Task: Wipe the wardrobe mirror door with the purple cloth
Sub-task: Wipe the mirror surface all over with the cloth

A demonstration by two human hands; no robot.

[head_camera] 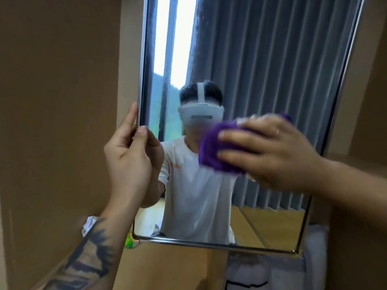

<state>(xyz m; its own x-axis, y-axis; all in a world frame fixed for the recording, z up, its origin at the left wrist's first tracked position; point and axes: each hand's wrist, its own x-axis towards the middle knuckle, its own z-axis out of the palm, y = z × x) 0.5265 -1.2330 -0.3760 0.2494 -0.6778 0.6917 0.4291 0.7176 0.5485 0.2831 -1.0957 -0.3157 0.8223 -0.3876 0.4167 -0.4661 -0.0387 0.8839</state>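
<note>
While the left hand [127, 158] holds the left edge of the mirror door [261, 70], the right hand [272, 151] presses the purple cloth [213, 151] flat on the glass. The left hand's fingers are curled round the thin metal frame [140, 80]. Its thumb lies on the front of the glass, and one finger points up along the outside of the frame. So this hand pinches the edge between thumb and fingers.

The right hand's fingers are straight and a little spread. They lie on top of the cloth and push it against the mirror. The cloth is bunched up under the fingertips and sticks out past them to the left. A bit of purple also peeks out above the knuckles. A ring [277, 131] sits on one finger of this hand. The hand and cloth look blurry.

The cloth is near the middle of the mirror, to the right of the left hand's thumb and well apart from it. In the glass between the two hands there is a person in a white shirt [194, 195] with a white headset [201, 115]. Grey curtains [272, 59] show in the glass above the right hand's fingers. Brown wardrobe panels [58, 101] stand to the left of the left hand.
</note>
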